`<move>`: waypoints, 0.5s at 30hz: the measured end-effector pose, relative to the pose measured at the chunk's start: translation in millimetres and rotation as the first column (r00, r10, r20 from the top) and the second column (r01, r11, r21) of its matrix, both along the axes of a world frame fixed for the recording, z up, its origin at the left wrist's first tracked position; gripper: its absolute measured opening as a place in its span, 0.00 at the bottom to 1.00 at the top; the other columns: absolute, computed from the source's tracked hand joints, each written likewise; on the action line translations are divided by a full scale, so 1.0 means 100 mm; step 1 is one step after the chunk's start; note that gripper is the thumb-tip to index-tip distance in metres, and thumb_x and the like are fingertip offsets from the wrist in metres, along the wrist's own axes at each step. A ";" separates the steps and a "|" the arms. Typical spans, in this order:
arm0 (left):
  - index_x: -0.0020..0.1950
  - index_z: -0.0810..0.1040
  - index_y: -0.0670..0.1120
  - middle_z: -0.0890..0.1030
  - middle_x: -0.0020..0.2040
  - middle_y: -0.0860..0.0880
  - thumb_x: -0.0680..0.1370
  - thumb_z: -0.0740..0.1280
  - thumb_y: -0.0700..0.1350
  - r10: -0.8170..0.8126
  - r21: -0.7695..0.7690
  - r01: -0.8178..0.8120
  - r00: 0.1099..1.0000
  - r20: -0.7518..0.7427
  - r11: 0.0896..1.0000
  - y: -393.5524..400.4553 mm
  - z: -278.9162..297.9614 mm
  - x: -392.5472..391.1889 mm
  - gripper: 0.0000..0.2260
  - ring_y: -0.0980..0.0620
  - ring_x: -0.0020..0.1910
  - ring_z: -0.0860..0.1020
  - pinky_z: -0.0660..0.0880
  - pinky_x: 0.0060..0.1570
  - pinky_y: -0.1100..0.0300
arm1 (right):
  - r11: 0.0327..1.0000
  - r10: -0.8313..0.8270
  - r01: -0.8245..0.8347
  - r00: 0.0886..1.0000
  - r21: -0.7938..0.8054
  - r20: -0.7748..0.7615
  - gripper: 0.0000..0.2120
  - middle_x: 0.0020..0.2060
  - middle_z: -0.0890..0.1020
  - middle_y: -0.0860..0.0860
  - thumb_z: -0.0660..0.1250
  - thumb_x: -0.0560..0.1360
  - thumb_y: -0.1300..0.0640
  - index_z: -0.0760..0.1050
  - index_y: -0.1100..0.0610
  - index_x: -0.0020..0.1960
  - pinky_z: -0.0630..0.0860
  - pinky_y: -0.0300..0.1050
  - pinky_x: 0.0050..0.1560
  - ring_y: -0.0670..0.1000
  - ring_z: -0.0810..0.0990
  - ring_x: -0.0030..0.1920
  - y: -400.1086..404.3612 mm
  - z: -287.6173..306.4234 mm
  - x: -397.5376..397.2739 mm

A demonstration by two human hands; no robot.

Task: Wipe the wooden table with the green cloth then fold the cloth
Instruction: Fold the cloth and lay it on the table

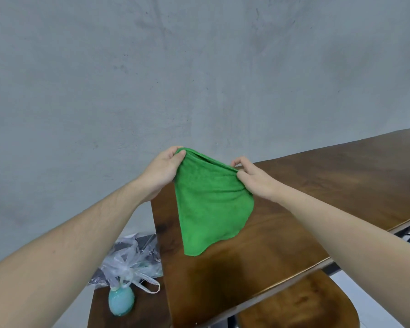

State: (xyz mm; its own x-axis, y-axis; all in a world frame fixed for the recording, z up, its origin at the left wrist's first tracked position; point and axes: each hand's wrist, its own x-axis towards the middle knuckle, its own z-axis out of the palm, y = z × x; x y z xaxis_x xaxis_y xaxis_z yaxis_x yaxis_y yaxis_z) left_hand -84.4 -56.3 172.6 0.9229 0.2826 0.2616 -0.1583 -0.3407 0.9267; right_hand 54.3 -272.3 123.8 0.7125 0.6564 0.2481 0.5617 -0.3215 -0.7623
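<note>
**Cloth held up over table: fold could slip or go crooked**

The green cloth (211, 204) is held in the air above the near-left end of the wooden table (317, 197), not resting on it. Its top edge is pinched at one end by the left hand (162, 172) and at the other by the right hand (253, 178), fingers and thumb closed on the fabric in both cases. The top edge appears doubled, so a first fold is judged to be in hand; wiping is judged finished, though that cannot be confirmed here. The lower edge hangs loose and wavy, and whether it touches the table cannot be told.

Risks from here:
- The layers at the top edge are held only by fingertip pinches; if one pinch is loosened, a layer could drop and the fold would be lost
- The hanging edge is uneven, lower on the left, so a crooked fold is likely if the corners are not matched before it is laid down
- The cloth is held close to the table's left end; if released there, it could slide off toward the lower surface where a plastic bag (130, 259) and a pale blue bottle (121, 300) sit
</note>
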 end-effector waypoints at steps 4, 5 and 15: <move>0.54 0.77 0.48 0.82 0.48 0.47 0.86 0.55 0.47 0.019 -0.092 -0.020 1.000 -0.011 0.996 0.04 0.02 0.00 0.11 0.52 0.46 0.81 0.77 0.44 0.58 | 0.992 0.127 -0.121 0.979 0.044 -0.160 0.09 0.47 0.79 0.63 0.59 0.78 0.56 0.65 0.46 0.57 0.74 0.51 0.43 0.54 0.77 0.40 -0.08 0.09 -0.13; 0.54 0.77 0.47 0.82 0.48 0.47 0.86 0.55 0.47 0.023 -0.113 -0.026 0.999 -0.033 0.993 0.06 0.01 0.00 0.11 0.52 0.45 0.81 0.77 0.43 0.58 | 0.988 0.152 -0.147 0.975 0.041 -0.163 0.09 0.48 0.81 0.64 0.60 0.79 0.58 0.66 0.48 0.57 0.75 0.51 0.42 0.55 0.78 0.40 -0.09 0.10 -0.15; 0.54 0.77 0.46 0.82 0.52 0.41 0.85 0.56 0.48 0.044 -0.105 -0.071 0.971 -0.235 0.992 0.31 -0.56 0.48 0.12 0.46 0.48 0.81 0.77 0.58 0.48 | 0.992 0.077 -0.050 0.967 0.118 -0.242 0.09 0.53 0.87 0.46 0.71 0.79 0.58 0.86 0.53 0.57 0.84 0.49 0.54 0.46 0.85 0.56 0.06 -0.29 0.37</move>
